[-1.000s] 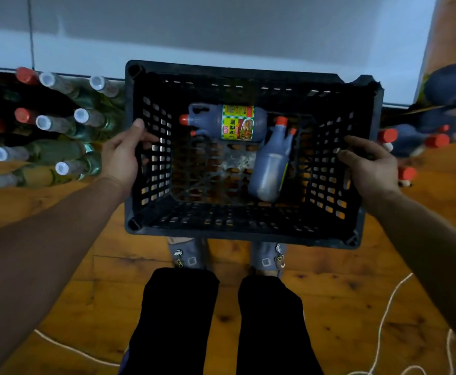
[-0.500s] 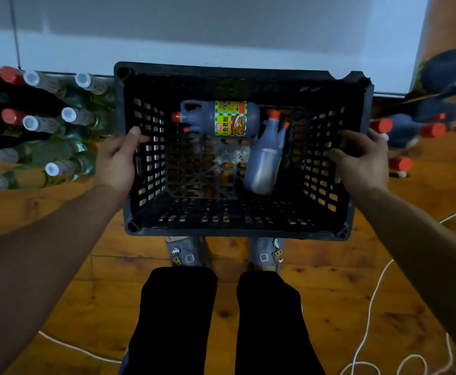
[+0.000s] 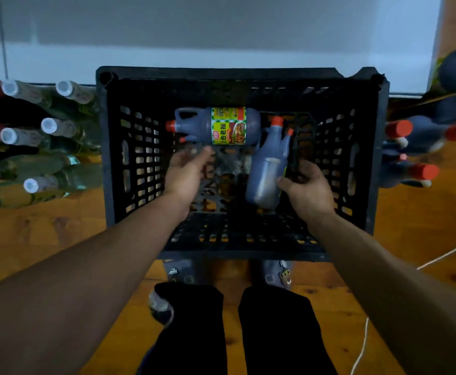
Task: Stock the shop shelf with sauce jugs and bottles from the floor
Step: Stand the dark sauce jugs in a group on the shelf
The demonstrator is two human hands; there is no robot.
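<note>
Black slatted crate stands on the wooden floor in front of the person's feet. Two dark sauce jugs with red caps lie inside it.

The labelled jug lies on its side along the far wall, cap to the left. The left hand is inside the crate just short of it, fingers relaxed and extended, fingertips close under the jug's body; contact cannot be confirmed. It holds nothing.

The plain jug lies tilted, cap toward the far wall. The right hand is at its right flank, thumb against the jug, fingers loosely curved beside it. Whether a hold is made cannot be told.

Glass bottles stand left of the crate, with more red-capped jugs to its right.
</note>
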